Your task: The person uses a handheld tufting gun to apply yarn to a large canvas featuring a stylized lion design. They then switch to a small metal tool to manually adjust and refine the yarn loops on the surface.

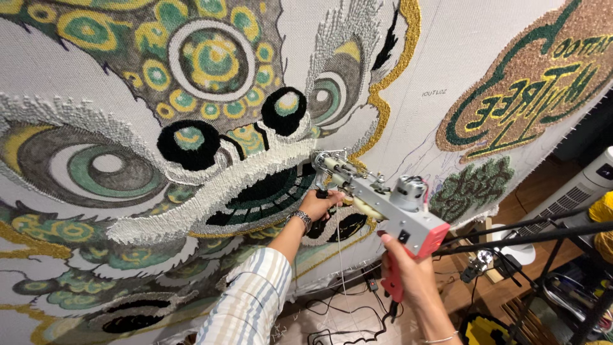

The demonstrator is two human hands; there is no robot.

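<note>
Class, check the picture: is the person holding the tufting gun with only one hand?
No: the left hand grips its front handle and the right hand its red rear grip on the tufting gun.

The tufting gun sits against the stretched cloth, its tip left of the handle. The left hand lies under the front; the right hand is below, on the handle. A fan stands far right.

A grey tufting gun with a red handle is pressed against a large stretched cloth bearing a green, yellow and black lion face. The right hand grips the handle; the left hand, wearing a bracelet, holds the front grip
</note>
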